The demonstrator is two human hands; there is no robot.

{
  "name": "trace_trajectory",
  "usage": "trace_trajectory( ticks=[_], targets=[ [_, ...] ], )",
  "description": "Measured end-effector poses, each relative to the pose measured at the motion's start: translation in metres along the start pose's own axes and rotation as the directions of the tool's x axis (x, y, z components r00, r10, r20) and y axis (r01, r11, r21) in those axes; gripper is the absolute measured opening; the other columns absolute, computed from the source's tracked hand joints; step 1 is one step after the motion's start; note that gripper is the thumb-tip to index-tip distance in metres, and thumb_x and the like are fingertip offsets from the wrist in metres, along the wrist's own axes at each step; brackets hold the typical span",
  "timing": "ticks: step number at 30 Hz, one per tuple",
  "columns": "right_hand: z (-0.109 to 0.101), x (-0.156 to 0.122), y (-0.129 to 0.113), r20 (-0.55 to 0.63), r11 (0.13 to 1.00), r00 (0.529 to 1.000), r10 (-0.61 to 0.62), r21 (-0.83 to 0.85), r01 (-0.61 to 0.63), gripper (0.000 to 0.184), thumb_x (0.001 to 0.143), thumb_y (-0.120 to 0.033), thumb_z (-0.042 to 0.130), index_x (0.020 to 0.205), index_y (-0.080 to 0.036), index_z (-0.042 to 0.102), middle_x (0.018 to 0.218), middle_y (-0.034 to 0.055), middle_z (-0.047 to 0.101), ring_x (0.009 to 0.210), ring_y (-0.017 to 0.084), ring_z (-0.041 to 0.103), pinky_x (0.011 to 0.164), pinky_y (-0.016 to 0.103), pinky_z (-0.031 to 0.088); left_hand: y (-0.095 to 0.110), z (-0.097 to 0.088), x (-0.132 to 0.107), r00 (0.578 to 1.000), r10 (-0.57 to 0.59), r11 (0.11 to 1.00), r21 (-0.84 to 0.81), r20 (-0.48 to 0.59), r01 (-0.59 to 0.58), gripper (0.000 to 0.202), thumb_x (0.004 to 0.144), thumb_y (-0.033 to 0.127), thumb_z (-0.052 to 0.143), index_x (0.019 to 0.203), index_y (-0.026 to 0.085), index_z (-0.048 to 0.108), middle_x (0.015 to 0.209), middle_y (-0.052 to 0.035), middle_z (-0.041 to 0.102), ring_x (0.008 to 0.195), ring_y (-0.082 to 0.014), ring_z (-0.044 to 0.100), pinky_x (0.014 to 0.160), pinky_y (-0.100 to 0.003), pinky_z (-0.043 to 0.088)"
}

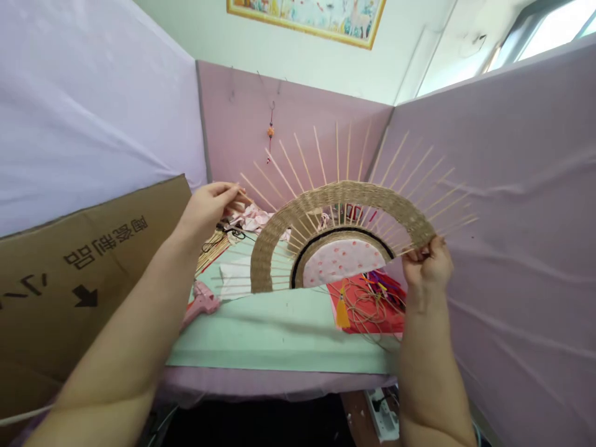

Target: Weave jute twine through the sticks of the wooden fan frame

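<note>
A half-round woven fan (267,257) of straw-coloured cord on thin radiating sticks is held up above the table, its flat side down. Inside its inner black band sits a white panel (344,259) with pink-red dots. My right hand (427,261) grips the right lower end of the woven band, fingers closed around it. At the upper left, my left hand (218,202) pinches the tip of a thin stick (246,197) at the fan's left side. Whether that stick joins the fan is hard to make out. Bare stick ends stick out past the woven band.
A pink glue gun (203,300) lies on the pale green tabletop (279,347). Red sheets (342,288) carry loose cord and a yellow tassel (342,310) at right. A cardboard box (93,279) stands left. Pink panels and draped cloth (521,217) enclose the table.
</note>
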State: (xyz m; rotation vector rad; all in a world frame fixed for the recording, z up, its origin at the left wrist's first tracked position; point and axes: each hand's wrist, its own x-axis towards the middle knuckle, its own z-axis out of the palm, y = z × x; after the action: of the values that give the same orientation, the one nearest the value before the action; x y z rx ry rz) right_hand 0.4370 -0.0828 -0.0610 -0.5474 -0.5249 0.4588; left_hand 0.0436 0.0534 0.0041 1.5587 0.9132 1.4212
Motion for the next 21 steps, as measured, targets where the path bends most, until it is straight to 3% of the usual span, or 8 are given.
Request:
trace_trajectory(
  ticks=[5,9,13,17,21],
  targets=[
    [-0.011,-0.030,0.004,-0.015,0.987,0.995,-0.103,-0.124,0.100,0.040,0.077,-0.035,0.076,0.071,-0.020,0.040,0.050,-0.0121,0.038,0.040,0.003,0.029,0.038,0.015,0.020,-0.017,0.009,0.079,0.988,-0.025,0.998,0.066,0.152,0.015,0.011,0.078,0.024,0.069,0.075,0.013,0.068,0.076,-0.0087,0.075,0.068,-0.0131,0.068,0.059,-0.018,0.046],
    [-0.007,-0.065,0.028,-0.005,0.965,0.981,-0.196,-0.180,0.192,0.045,0.072,-0.049,0.077,0.075,-0.020,0.043,0.053,-0.0114,0.042,0.043,0.003,0.033,0.040,0.015,0.026,-0.041,0.027,0.118,0.996,-0.090,0.996,0.030,-0.003,0.090,0.011,0.078,0.020,0.068,0.072,0.012,0.065,0.067,-0.0068,0.071,0.068,-0.0137,0.067,0.060,-0.019,0.046],
    [0.005,-0.104,0.056,-0.016,0.922,0.958,-0.285,-0.277,0.270,0.036,0.081,-0.046,0.070,0.078,-0.020,0.046,0.057,-0.0096,0.046,0.045,0.004,0.037,0.043,0.016,0.033,-0.065,0.044,0.131,0.990,-0.103,0.994,0.017,-0.094,0.105,0.012,0.080,0.022,0.064,0.076,0.012,0.062,0.071,-0.0078,0.071,0.073,-0.0142,0.067,0.065,-0.021,0.049],
    [0.013,-0.132,0.069,0.006,0.854,0.933,-0.359,-0.402,0.331,0.030,0.087,-0.044,0.063,0.081,-0.019,0.048,0.057,-0.0084,0.046,0.043,0.005,0.038,0.041,0.017,0.032,-0.085,0.051,0.130,0.984,-0.135,0.990,0.024,-0.116,0.138,0.012,0.084,0.020,0.056,0.088,0.011,0.063,0.085,-0.0117,0.073,0.075,-0.0150,0.067,0.068,-0.027,0.053],
    [0.024,-0.145,0.067,0.065,0.780,0.895,-0.442,-0.465,0.419,0.028,0.089,-0.042,0.061,0.080,-0.019,0.047,0.064,-0.0056,0.049,0.047,0.005,0.042,0.042,0.018,0.033,-0.096,0.049,0.121,0.987,-0.097,0.991,0.075,-0.130,0.108,0.032,0.081,0.017,0.055,0.111,0.010,0.061,0.111,-0.0168,0.069,0.099,-0.0220,0.067,0.087,-0.038,0.054]
  ],
)
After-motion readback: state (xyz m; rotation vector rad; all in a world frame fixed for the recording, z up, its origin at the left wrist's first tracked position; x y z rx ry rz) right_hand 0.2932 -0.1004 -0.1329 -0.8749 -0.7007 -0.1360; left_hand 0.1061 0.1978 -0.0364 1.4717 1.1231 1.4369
